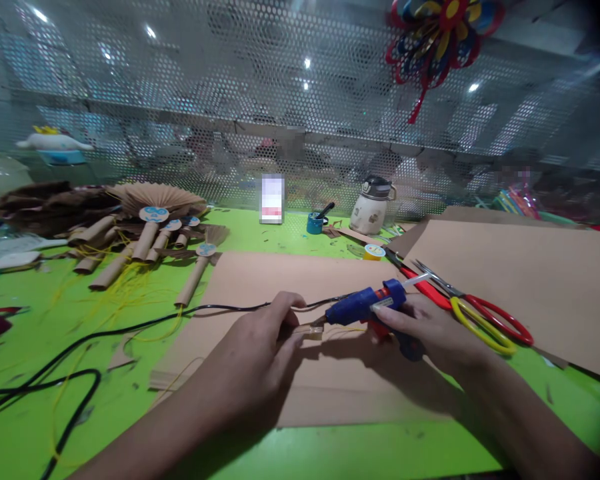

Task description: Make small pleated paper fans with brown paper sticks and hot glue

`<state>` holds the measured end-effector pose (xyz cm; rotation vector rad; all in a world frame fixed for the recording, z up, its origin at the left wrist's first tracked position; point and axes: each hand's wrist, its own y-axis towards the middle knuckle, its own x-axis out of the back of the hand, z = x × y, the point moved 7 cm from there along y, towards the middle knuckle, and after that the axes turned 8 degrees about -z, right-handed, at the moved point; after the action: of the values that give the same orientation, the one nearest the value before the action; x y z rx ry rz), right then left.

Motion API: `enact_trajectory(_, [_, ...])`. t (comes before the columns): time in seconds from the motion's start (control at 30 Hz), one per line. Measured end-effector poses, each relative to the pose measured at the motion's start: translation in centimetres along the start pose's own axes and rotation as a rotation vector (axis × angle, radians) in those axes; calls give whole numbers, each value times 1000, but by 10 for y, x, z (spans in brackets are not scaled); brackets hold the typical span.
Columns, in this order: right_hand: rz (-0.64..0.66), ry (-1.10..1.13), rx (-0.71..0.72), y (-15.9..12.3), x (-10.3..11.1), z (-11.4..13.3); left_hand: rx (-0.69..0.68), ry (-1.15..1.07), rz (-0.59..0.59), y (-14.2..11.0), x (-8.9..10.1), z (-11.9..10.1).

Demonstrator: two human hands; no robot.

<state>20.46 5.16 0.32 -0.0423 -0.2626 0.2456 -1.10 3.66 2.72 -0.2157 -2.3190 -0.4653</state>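
Note:
My right hand (430, 330) is wrapped round a blue hot glue gun (355, 307) with a red trigger; a clear glue stick (417, 279) juts from its back end. The gun's nozzle points left, at the end of a small folded brown paper piece (314, 331). That piece is pinched in my left hand (273, 333), whose fingers hide most of it. Whether the nozzle touches the paper, I cannot tell. Both hands are above a stack of brown kraft paper (260, 273) on the green table (360, 450).
Scissors with red and yellow handles (485, 320) lie right of my right hand, by more kraft paper (530, 280). A black cord (145, 325) crosses the left side. Paper fans with rolled handles (145, 240) lie back left. A bottle (373, 207), blue cup (316, 223) and phone (272, 199) stand behind.

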Motion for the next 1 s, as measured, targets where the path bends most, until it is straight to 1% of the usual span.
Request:
enact_trajectory(0.13, [-18,18,-1,-1,1,2,-1,0,40,0,1,-2])
enact_trajectory(0.33, [-14,-16,1,-2,-1,3,-20,33,25,-1,1,-3])
enact_trajectory(0.47, [-60,-17,4,0,3,3,-36,58,6,-1,0,-3])
enact_trajectory(0.53, [-58,-11,11,0,5,4,-45,71,15,-2,0,-4])
enact_trajectory(0.67, [-58,31,19,-4,11,6,-67,107,5,-2,0,-5])
enact_trajectory(0.87, [-140,207,37,-7,23,9,-142,154,-35,-3,-1,-8])
enact_trajectory(1.0, [-113,169,41,-7,20,10,-173,164,-62,-3,-3,-10])
